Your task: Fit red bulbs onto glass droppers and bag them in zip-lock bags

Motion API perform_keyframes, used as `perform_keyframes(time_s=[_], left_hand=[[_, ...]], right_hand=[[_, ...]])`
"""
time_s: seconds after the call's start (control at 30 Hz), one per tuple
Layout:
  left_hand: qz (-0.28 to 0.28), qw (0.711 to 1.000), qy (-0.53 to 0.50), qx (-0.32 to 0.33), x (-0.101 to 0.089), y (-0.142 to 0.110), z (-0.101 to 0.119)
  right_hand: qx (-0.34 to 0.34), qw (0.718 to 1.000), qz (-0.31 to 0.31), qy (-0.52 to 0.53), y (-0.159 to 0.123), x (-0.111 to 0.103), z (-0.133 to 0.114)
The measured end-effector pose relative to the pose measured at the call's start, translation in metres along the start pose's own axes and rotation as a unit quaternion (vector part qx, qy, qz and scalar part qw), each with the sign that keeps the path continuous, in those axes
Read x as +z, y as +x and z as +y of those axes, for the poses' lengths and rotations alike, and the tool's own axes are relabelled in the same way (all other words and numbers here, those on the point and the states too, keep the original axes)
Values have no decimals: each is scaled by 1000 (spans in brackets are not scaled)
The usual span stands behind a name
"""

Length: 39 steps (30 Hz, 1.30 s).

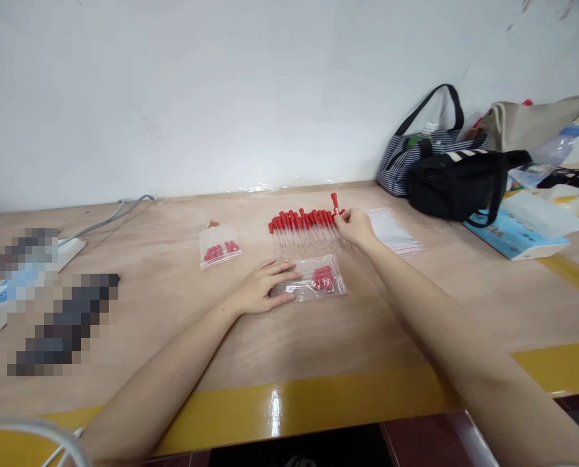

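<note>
My right hand (356, 227) pinches a dropper (334, 202) with a red rubber bulb, held upright at the right end of a row. That row of droppers (306, 224), red bulbs toward the wall and clear tubes toward me, lies on the table. Nearer to me, my left hand (264, 287) rests with fingers spread over the left end of a clear zip bag (296, 288). Several red pieces (323, 277) show inside its right part. Farther left lies another small zip bag (220, 246) with several red pieces in it.
Flat zip bags (393, 230) lie right of the row. A striped bag (395, 165), a black bag (457, 185) and a blue box (517, 230) stand at the right. A grey cable (109, 222) runs at the back left. Yellow tape (318, 405) lines the front edge.
</note>
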<state>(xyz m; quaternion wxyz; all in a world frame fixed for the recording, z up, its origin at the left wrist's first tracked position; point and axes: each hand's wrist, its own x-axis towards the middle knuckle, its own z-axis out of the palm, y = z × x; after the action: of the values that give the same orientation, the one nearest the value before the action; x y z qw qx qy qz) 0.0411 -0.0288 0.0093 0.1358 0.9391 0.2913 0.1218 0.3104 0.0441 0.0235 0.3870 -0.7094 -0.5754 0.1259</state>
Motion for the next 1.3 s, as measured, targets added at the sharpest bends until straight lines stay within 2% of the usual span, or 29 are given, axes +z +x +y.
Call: perform_keyframes(time_s=[0.1,0.17,0.33,0.53,0.67,0.77,0.87,0.93,1.0,1.2,1.3], left_hand=[[8,1000,0,0,0,0,0],[11,1000,1,2,0,1,0],[8,1000,4,4,0,1,-1],[8,1000,4,1,1,0,0],[7,1000,3,-3,1,0,0],[5,1000,4,-6,0,0,1],[7,1000,2,-10,0,0,2],[9,1000,0,-10,0,0,3],[10,1000,-3,-7,-1,0,3],[12,1000,-6,-7,-1,1,4],[11,1000,-7,-3,-1,2,3]], right_hand=[[-27,984,-6,175,-23,-15,10],[-7,961,-25,277,-43,-21,18],[39,925,-50,375,-79,-19,26],[69,912,-3,405,-80,2,23],[101,898,-23,427,-80,9,20],[127,890,-38,437,-81,6,19],[134,898,-102,406,-83,-4,21],[115,903,-174,375,-85,-11,22],[95,905,-217,353,-86,-15,22],[89,932,-141,322,-86,-2,16],[67,933,-135,327,-87,4,13]])
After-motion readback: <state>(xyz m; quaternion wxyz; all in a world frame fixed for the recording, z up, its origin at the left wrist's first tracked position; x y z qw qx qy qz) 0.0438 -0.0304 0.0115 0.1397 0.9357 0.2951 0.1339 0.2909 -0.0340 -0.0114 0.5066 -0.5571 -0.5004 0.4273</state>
